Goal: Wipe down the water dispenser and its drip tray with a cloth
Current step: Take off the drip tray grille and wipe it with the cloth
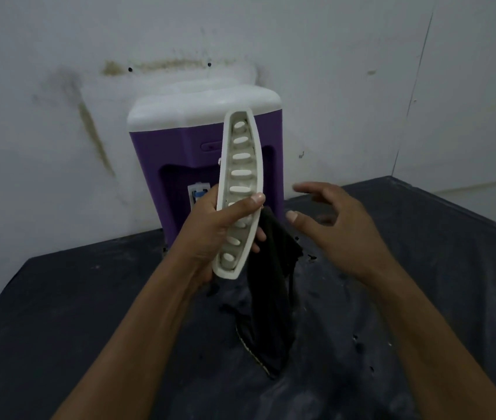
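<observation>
Head view: left hand [210, 234] grips the white drip tray [240, 192] near its lower half, thumb across the slotted face, fingers wrapped behind. Tray held upright, slightly tilted, long axis vertical, raised oval ribs facing the camera. Same hand also pinches a black cloth [271, 292] behind the tray; the cloth hangs down below the hand, its lower end reaching the table surface or just above it, cannot tell which. A pale stitched edge shows near the cloth's bottom.

Right hand [328, 219] is just right of the tray, fingers spread and loosely curled, empty, not touching tray or cloth. Slight motion blur on the fingertips.

Behind both hands, beyond the tray, stands the water dispenser [180, 153]: purple body, white top, a blue-and-white tap partly hidden by the left hand. It sits on a dark table [58, 313], against a stained white wall [58, 86].
</observation>
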